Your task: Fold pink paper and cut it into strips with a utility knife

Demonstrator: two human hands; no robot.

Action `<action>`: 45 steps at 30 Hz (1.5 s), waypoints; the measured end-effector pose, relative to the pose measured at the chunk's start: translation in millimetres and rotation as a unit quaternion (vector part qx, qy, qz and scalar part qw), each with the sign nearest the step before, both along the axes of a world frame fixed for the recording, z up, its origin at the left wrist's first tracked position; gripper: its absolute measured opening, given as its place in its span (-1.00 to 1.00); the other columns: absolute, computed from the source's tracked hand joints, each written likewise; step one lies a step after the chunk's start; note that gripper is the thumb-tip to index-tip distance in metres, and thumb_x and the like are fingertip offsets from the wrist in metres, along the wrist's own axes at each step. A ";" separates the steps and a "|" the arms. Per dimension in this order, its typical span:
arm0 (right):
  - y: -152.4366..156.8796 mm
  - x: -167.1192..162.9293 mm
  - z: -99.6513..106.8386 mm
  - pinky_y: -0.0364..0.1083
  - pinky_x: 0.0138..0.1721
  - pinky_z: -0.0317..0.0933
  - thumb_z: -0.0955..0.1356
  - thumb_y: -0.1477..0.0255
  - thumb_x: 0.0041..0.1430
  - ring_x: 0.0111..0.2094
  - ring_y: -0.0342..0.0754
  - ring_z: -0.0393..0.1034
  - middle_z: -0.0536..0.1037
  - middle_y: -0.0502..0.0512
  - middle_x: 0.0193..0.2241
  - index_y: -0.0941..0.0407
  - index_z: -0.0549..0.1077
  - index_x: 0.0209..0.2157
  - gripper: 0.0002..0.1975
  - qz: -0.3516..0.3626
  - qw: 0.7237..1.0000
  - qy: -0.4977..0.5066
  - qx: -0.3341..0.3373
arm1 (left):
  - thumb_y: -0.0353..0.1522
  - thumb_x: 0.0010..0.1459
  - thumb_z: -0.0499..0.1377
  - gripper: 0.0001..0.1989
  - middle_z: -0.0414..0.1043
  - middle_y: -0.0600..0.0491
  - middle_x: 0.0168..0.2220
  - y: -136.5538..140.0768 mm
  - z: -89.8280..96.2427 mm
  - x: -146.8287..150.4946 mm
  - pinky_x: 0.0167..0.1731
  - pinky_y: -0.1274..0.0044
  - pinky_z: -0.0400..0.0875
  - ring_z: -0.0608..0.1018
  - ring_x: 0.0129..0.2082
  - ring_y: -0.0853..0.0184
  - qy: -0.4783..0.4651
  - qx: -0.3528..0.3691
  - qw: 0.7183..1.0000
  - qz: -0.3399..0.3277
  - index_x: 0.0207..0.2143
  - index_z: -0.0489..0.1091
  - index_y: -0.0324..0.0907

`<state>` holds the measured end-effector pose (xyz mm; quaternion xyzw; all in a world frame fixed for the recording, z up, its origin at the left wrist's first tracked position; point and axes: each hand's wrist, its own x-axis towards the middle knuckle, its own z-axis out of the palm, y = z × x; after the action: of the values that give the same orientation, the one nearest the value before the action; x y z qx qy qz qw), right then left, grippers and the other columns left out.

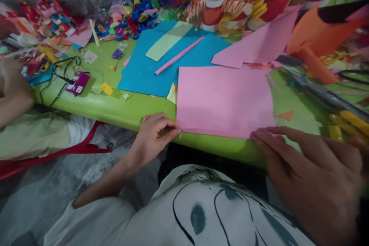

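Observation:
A pink sheet of paper (pixel 225 98) lies at the front edge of the green table, with a narrow fold along its near side. My left hand (pixel 154 134) pinches the near left corner between thumb and forefinger. At the near right corner, the fingertips of my right hand (pixel 311 173) are pressed together on the paper's folded edge; its thumb is partly hidden. Beyond the sheet lies blue paper (pixel 150 73), bearing a pale green strip (pixel 170 40) and a thin pink rolled strip (pixel 180 55).
Scissors (pixel 323 90) and a cut pink piece (pixel 259 42) lie to the right. Paper-craft figures (pixel 215 0) stand at the back. A purple box with a cable (pixel 77 83) is at left, near another person's arm (pixel 14 92). Colourful small parts (pixel 132 19) are heaped behind.

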<state>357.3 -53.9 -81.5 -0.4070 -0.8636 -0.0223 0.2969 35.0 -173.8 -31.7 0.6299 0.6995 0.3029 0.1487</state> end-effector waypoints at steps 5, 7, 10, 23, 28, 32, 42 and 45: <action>0.4 -10.7 9.5 0.10 -0.17 0.23 0.48 0.35 0.33 -0.29 0.09 0.41 0.67 0.12 -0.21 0.01 0.62 -0.14 -0.91 0.038 0.996 -0.006 0.076 | -0.21 0.43 0.26 -0.78 0.58 0.16 -0.49 8.4 16.8 -4.3 -0.40 0.53 0.35 0.58 -0.47 0.40 -0.154 -0.141 0.978 0.003 -0.26 0.57 -0.12; -0.7 -13.1 12.3 0.10 -0.13 0.23 0.47 0.36 0.35 -0.29 0.08 0.41 0.66 0.11 -0.22 0.02 0.60 -0.18 -0.95 0.039 0.997 -0.010 0.073 | -0.12 0.39 0.29 -0.72 0.63 0.12 -0.45 13.7 25.1 -6.4 -0.41 0.55 0.42 0.62 -0.44 0.38 -0.234 -0.180 0.956 0.005 -0.26 0.56 -0.14; 0.0 -12.3 14.1 0.13 -0.08 0.23 0.43 0.30 0.40 -0.26 0.09 0.45 0.65 0.10 -0.21 0.01 0.60 -0.10 -0.88 0.024 0.998 -0.016 0.058 | -0.04 0.25 0.40 -0.64 0.68 0.07 -0.32 23.6 34.8 -11.0 -0.43 0.57 0.50 0.64 -0.45 0.39 -0.308 -0.195 0.931 0.017 -0.27 0.56 -0.16; 22.7 -10.2 18.4 0.07 -0.20 0.06 0.28 0.24 0.53 -0.18 0.07 0.57 0.65 0.10 -0.06 -0.01 0.59 0.03 -0.72 0.045 0.998 -0.029 0.038 | -0.02 0.06 0.55 -0.51 0.65 0.10 -0.52 36.2 30.2 -19.3 -0.59 0.65 0.50 0.63 -0.62 0.40 -0.430 -0.303 0.849 0.055 -0.22 0.51 -0.16; 24.4 -5.7 17.0 0.09 -0.12 0.05 0.31 0.22 0.52 -0.20 0.03 0.58 0.65 0.02 -0.19 -0.03 0.61 -0.12 -0.76 0.069 0.997 0.007 0.031 | -0.09 0.23 0.43 -0.66 0.72 0.02 -0.35 30.8 27.8 -16.3 -0.33 0.56 0.64 0.75 -0.36 0.31 -0.368 -0.256 0.893 0.053 -0.19 0.57 -0.16; 19.1 4.4 21.3 0.12 -0.04 0.11 0.29 0.29 0.53 -0.22 0.02 0.56 0.67 0.03 -0.19 -0.04 0.61 -0.07 -0.76 0.115 0.993 -0.005 0.015 | -0.19 0.41 0.26 -0.77 0.73 0.04 -0.28 15.1 21.8 -14.8 -0.31 0.53 0.60 0.74 -0.34 0.30 -0.138 -0.194 0.971 -0.004 -0.13 0.65 -0.11; 6.4 30.0 13.6 0.11 -0.04 0.27 0.38 0.51 0.34 -0.13 0.12 0.54 0.69 0.07 -0.10 -0.10 0.56 0.13 -0.61 0.153 0.987 -0.035 0.022 | -0.42 0.53 0.07 -0.68 0.70 0.00 -0.29 -17.8 7.6 -5.2 -0.40 0.46 0.46 0.67 -0.37 0.30 0.217 0.003 0.966 -0.140 -0.11 0.64 -0.03; 5.5 31.4 14.8 0.11 -0.09 0.27 0.38 0.51 0.33 -0.15 0.12 0.54 0.69 0.09 -0.11 -0.07 0.57 0.13 -0.61 0.167 0.985 -0.044 0.022 | -0.44 0.51 0.09 -0.70 0.69 0.04 -0.32 -15.8 1.9 -9.8 -0.44 0.45 0.35 0.64 -0.39 0.33 0.281 0.037 0.946 -0.156 -0.10 0.63 -0.02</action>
<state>388.7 -48.4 -66.7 -0.2490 -0.9308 -0.0094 0.2674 25.2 -189.6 -29.7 0.7957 0.5944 0.1122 -0.0318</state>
